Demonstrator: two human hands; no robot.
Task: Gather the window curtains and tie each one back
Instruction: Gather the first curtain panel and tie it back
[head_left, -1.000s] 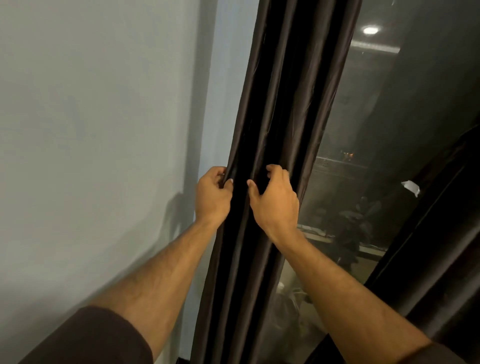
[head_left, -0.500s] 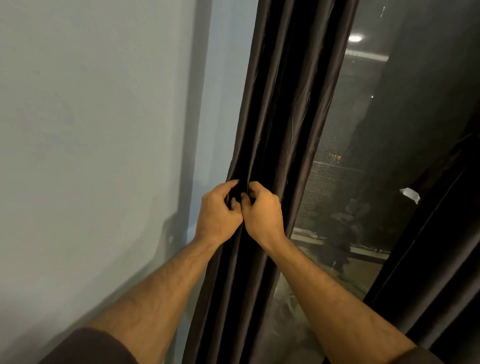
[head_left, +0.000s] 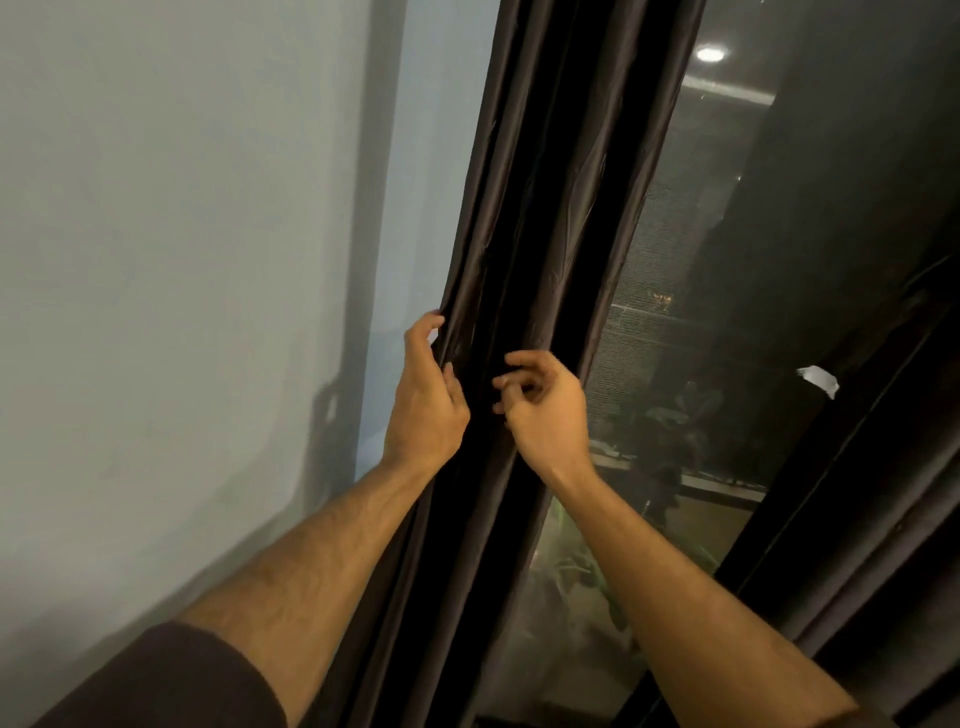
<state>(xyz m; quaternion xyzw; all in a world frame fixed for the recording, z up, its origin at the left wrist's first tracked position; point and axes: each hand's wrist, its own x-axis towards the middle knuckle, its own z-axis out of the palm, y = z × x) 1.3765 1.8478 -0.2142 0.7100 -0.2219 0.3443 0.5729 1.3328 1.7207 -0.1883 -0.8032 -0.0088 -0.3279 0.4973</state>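
A dark brown curtain (head_left: 561, 171) hangs bunched in narrow vertical folds between the wall and the window glass. My left hand (head_left: 423, 400) grips the curtain's left edge, fingers curled round the outer folds. My right hand (head_left: 545, 410) sits just to the right at the same height, fingers half curled in front of the middle folds; whether they pinch cloth I cannot tell. A second dark curtain (head_left: 883, 519) hangs at the far right, untouched.
A pale wall (head_left: 182, 260) fills the left side. Dark window glass (head_left: 727, 312) lies between the two curtains, with a ceiling light reflected in it and plants behind it. A scrap of white tape (head_left: 820, 378) sticks on the right.
Half a second ago both hands were pressed together on the folds. Now they have come apart: the left stays on the left edge, the right has moved right and loosened its fingers.
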